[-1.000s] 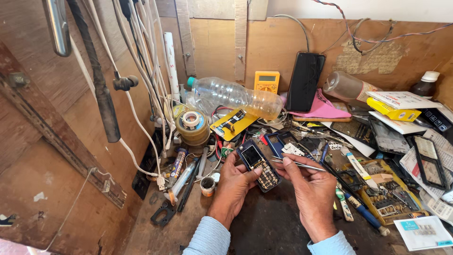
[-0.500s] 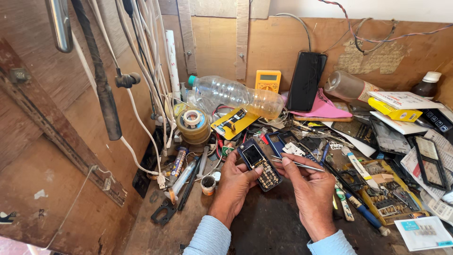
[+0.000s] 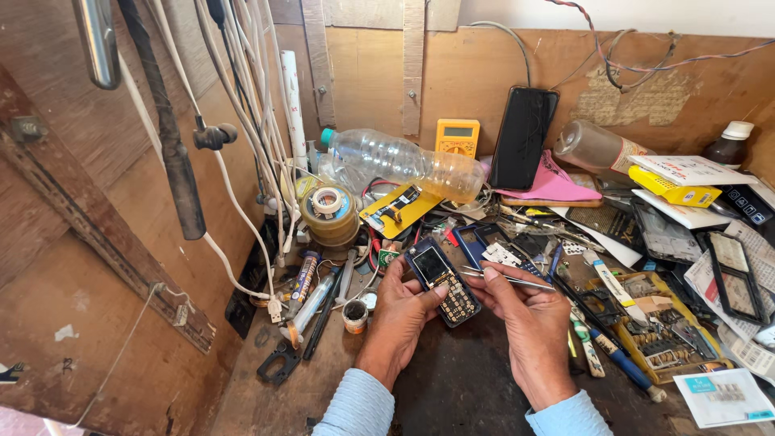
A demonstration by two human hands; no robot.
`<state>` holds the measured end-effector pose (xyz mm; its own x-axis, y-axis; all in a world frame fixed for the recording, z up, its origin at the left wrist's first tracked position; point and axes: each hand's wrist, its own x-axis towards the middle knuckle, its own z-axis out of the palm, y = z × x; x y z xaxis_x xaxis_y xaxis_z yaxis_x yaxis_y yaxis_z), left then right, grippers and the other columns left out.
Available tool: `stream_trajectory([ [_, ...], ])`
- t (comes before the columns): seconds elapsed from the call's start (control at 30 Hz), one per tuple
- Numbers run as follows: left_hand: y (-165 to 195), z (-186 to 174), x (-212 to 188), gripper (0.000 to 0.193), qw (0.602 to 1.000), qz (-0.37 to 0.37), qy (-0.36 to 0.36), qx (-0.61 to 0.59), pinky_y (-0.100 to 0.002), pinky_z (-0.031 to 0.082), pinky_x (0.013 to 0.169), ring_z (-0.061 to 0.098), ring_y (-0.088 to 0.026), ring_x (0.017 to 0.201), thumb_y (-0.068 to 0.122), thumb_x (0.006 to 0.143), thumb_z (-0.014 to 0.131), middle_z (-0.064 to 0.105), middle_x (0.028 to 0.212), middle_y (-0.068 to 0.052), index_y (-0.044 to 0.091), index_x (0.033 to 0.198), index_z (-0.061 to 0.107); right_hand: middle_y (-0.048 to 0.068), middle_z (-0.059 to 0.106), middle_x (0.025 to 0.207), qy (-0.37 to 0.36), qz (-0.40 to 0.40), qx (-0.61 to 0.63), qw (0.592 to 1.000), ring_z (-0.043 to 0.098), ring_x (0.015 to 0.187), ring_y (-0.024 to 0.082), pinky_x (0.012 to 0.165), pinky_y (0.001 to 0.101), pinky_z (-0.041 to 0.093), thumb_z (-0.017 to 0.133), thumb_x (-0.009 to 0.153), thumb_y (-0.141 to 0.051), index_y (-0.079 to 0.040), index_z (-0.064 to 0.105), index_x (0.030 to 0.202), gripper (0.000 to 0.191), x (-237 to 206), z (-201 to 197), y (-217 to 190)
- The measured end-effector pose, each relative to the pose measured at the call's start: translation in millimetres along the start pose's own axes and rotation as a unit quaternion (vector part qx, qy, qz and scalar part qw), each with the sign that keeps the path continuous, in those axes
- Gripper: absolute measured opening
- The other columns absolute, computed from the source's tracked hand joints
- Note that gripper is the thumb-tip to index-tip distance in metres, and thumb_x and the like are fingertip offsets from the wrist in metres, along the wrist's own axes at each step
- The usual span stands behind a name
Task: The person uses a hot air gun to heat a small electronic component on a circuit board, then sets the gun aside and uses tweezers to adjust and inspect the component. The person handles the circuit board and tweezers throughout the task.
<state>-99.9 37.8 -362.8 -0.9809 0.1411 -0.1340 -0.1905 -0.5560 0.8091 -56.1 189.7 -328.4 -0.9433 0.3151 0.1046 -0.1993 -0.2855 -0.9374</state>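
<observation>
I see a small keypad phone [image 3: 442,280] gripped in my left hand [image 3: 401,315] above the dark bench [image 3: 460,379], its long axis running from upper left to lower right, screen end away. My right hand [image 3: 529,323] pinches metal tweezers [image 3: 504,277] beside it. Behind lie a yellow card package [image 3: 397,208], a clear plastic bottle [image 3: 400,161] and a yellow box [image 3: 674,186].

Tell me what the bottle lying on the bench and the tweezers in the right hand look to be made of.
Bottle: clear thin plastic, it seems; see-through and ribbed, with a green cap. Tweezers: likely bare steel; slim, silvery, glinting. The right hand pinches them.
</observation>
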Motion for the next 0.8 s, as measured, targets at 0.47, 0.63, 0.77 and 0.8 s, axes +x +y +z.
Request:
stream_trajectory([
  [0.47,-3.1,1.6,-1.6,0.070,1.000,-0.002,-0.006,0.009,-0.033,0.063,0.076,0.073,-0.017,0.095,-0.006,0.086,0.067,0.072,0.114,-0.012,0.012,0.148,0.037,0.022,0.077,0.100,0.022,0.059,0.047,0.997,0.075,0.091,0.025,0.083,0.0360,0.061,0.068,0.093,-0.008,0.007,0.072,0.112,0.025,0.4,-4.7,7.2],
  [0.63,-7.1,-1.4,1.1,0.067,0.999,0.015,-0.037,-0.004,-0.034,0.062,0.074,0.072,-0.018,0.093,-0.004,0.088,0.067,0.071,0.113,-0.011,0.011,0.147,0.041,0.022,0.078,0.100,0.026,0.110,0.068,0.991,0.075,0.091,0.024,0.084,0.0351,0.060,0.067,0.093,-0.009,0.007,0.073,0.113,0.026,4.1,-10.5,7.6],
  [0.77,-6.4,-5.2,0.4,0.062,0.998,0.016,-0.063,-0.023,-0.035,0.062,0.078,0.071,-0.018,0.096,-0.002,0.089,0.067,0.071,0.114,-0.011,0.009,0.146,0.043,0.022,0.079,0.101,0.022,0.112,0.085,0.990,0.076,0.090,0.023,0.083,0.0345,0.059,0.065,0.093,-0.010,0.006,0.072,0.113,0.027,3.7,-10.9,7.9],
  [0.8,-6.1,-5.4,-0.3,0.062,0.997,0.011,-0.065,-0.027,-0.036,0.062,0.079,0.071,-0.018,0.097,-0.002,0.089,0.067,0.071,0.114,-0.011,0.010,0.145,0.043,0.021,0.079,0.101,0.022,0.099,0.079,0.992,0.075,0.090,0.023,0.083,0.0348,0.059,0.066,0.093,-0.010,0.007,0.072,0.113,0.027,2.5,-10.4,8.3],
])
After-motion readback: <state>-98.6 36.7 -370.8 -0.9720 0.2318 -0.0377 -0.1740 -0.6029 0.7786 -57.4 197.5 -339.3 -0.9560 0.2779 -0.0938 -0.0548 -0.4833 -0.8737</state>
